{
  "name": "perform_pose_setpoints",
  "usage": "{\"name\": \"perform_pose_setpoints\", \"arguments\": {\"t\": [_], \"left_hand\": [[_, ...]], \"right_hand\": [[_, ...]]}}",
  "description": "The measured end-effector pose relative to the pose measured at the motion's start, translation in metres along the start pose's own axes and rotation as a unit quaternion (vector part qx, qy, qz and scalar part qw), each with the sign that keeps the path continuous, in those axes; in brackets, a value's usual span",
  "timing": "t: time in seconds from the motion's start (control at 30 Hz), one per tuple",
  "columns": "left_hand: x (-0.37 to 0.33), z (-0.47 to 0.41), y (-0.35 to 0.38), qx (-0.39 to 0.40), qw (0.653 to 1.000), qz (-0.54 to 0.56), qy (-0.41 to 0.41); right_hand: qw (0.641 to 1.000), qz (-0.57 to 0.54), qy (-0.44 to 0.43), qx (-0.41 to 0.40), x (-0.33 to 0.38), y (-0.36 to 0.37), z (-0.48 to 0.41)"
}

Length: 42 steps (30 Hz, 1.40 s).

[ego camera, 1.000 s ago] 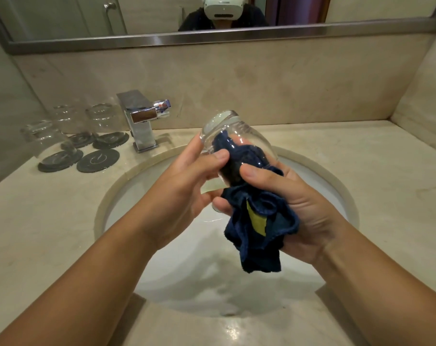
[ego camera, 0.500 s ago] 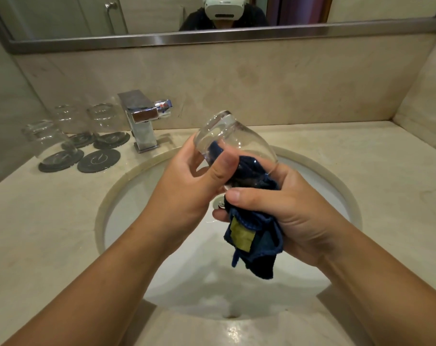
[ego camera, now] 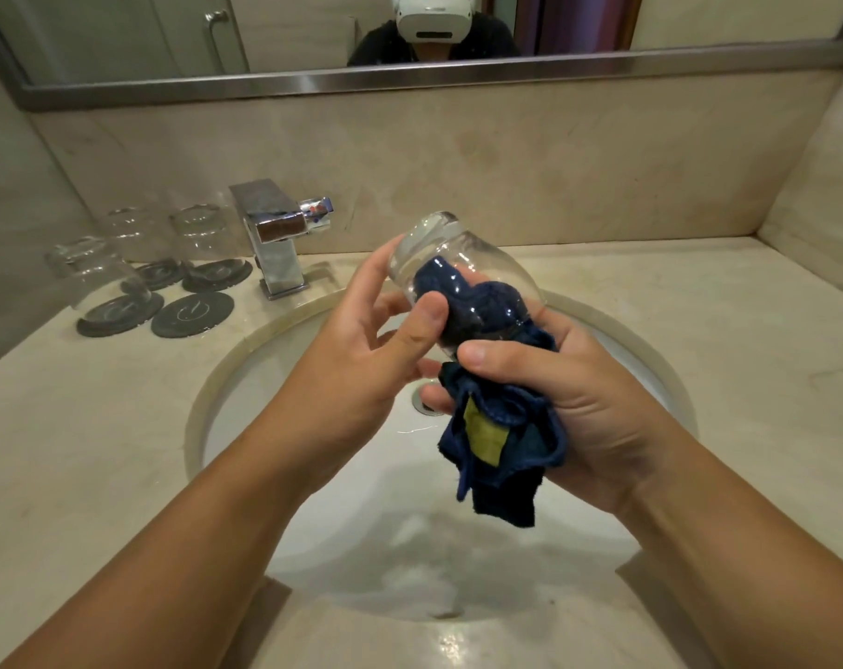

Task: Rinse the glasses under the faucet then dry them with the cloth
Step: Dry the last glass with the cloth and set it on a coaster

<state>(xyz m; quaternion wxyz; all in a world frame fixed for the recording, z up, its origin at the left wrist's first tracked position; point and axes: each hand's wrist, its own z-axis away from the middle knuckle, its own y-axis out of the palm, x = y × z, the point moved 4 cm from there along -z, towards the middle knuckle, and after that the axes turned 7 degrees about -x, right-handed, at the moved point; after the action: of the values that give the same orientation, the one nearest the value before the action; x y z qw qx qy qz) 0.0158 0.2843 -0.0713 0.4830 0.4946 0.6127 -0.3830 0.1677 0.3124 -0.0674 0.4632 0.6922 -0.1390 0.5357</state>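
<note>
Over the sink [ego camera: 226, 359], left hand [ego camera: 361, 359] gripping glass [ego camera: 439, 243], right hand [ego camera: 579, 403] clutching cloth [ego camera: 501, 441] stuffed inside, drain [ego camera: 422, 405] half hidden

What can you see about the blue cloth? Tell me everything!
The cloth is dark blue, soft-looking fabric with a yellowish label patch on it. Its upper part is stuffed inside the clear glass, which is tilted with its base up. The rest is bunched and hangs out of the mouth above the sink. The right hand grips it at the glass's mouth, while the left hand holds the glass. Whether it is wet cannot be told.
</note>
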Motion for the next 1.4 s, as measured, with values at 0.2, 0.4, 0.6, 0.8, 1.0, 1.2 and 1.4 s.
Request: {"name": "perform_pose_setpoints", "arguments": {"t": [0.2,0.4,0.6,0.8,1.0,1.2,1.4], "left_hand": [[0.001,0.005,0.007,-0.019,0.999,0.025,-0.013],[-0.002,0.005,0.01,0.043,0.997,0.057,0.0],[0.003,0.001,0.005,0.035,0.999,-0.012,-0.002],[0.006,0.003,0.004,-0.017,1.0,-0.003,-0.011],[0.014,0.002,0.009,-0.035,0.998,0.026,-0.036],[0.015,-0.001,0.006,0.061,0.993,0.087,-0.046],[0.019,-0.005,-0.002,0.032,0.998,0.029,-0.039]], "right_hand": [[0.998,0.054,-0.043,-0.006,-0.004,0.007,0.001],[0.997,-0.056,0.002,0.055,-0.001,0.007,0.005],[0.999,-0.045,0.013,0.013,0.0,-0.001,0.001],[0.984,0.143,-0.066,-0.081,-0.002,-0.01,-0.005],[0.993,0.111,-0.008,-0.037,-0.008,-0.002,-0.003],[0.996,-0.07,0.063,0.005,-0.004,0.001,0.003],[0.999,0.004,0.012,-0.047,-0.001,-0.007,-0.004]]}}
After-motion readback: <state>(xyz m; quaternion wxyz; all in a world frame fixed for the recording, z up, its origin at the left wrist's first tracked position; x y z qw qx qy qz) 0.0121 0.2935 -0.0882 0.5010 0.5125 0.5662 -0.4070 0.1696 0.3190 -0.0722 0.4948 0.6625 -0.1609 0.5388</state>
